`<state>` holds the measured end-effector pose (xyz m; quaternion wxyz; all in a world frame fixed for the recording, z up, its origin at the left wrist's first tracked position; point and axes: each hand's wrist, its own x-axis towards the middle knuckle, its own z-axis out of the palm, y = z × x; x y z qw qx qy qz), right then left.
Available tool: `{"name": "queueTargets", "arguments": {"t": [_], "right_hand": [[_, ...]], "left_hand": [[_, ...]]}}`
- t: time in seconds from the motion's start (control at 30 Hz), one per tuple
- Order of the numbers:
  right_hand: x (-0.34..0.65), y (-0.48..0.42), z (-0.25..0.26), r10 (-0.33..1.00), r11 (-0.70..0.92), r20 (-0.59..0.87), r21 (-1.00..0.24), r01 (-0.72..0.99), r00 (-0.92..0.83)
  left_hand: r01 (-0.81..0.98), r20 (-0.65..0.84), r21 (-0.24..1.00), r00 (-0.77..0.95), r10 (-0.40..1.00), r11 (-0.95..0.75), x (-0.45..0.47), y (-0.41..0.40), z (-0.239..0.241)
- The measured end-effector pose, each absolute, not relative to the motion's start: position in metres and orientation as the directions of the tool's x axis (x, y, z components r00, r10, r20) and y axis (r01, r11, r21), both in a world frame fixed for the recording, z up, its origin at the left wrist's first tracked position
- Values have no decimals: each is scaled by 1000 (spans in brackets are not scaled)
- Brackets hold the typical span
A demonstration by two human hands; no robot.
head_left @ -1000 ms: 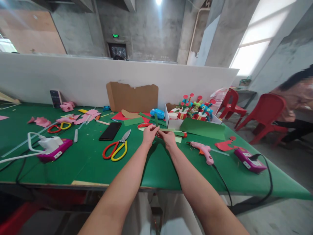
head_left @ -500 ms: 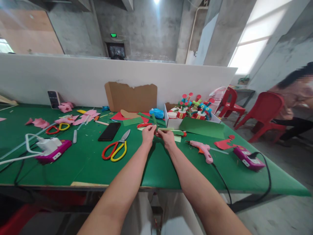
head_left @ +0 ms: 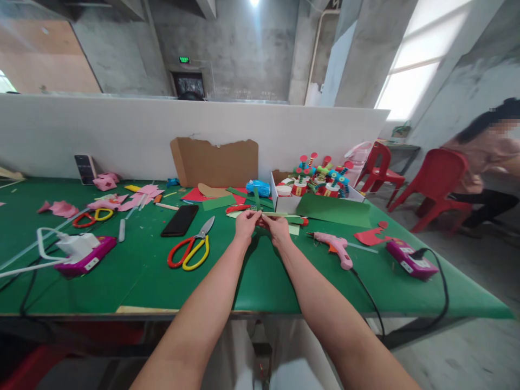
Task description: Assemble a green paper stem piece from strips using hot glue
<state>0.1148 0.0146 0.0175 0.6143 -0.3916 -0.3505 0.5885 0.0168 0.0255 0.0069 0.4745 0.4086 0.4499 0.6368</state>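
My left hand [head_left: 245,224] and my right hand [head_left: 277,227] meet over the middle of the table, fingertips pinched close together. Between them is a green paper strip [head_left: 257,198], one end of which stands upright above my left fingers. Its lower part is hidden by the fingers. Just beyond my right hand, pale and dark green strips [head_left: 296,219] stretch to the right; whether the hand touches them I cannot tell. Red-handled scissors [head_left: 239,208] lie partly covered behind my left hand.
Large scissors [head_left: 195,250] and a black phone [head_left: 180,220] lie left. On the right are a pink glue gun [head_left: 333,245] with its cord, a power strip [head_left: 411,260] and a box [head_left: 281,203] of colourful paper figures. A person [head_left: 483,146] sits beyond a red chair [head_left: 436,173].
The whole view has shifted slightly. My hands stay together on the green strip, with only a small change in the fingers and in the strip's tilt.
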Motion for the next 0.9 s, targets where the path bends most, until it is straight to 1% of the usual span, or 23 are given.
{"name": "queueTargets", "arguments": {"t": [0.2, 0.43, 0.6, 0.73, 0.9], "right_hand": [[113, 15, 17, 996, -74, -88, -886, -457, 11], [117, 16, 16, 981, -183, -190, -863, -470, -32], [116, 16, 17, 990, -122, -138, -868, -482, -2], [113, 12, 20, 981, -126, -183, -860, -495, 67], [113, 10, 25, 970, -85, -187, -859, -505, 156]], "left_hand": [[-130, 131, 975, -321, 938, -180, 14, 29, 5], [-112, 168, 972, -276, 946, -205, 17, 21, 12], [-83, 199, 970, -283, 938, -231, 18, 21, 14], [-32, 225, 969, -304, 926, -246, 18, 20, 14], [46, 265, 964, -292, 919, -264, 19, 18, 17]]}}
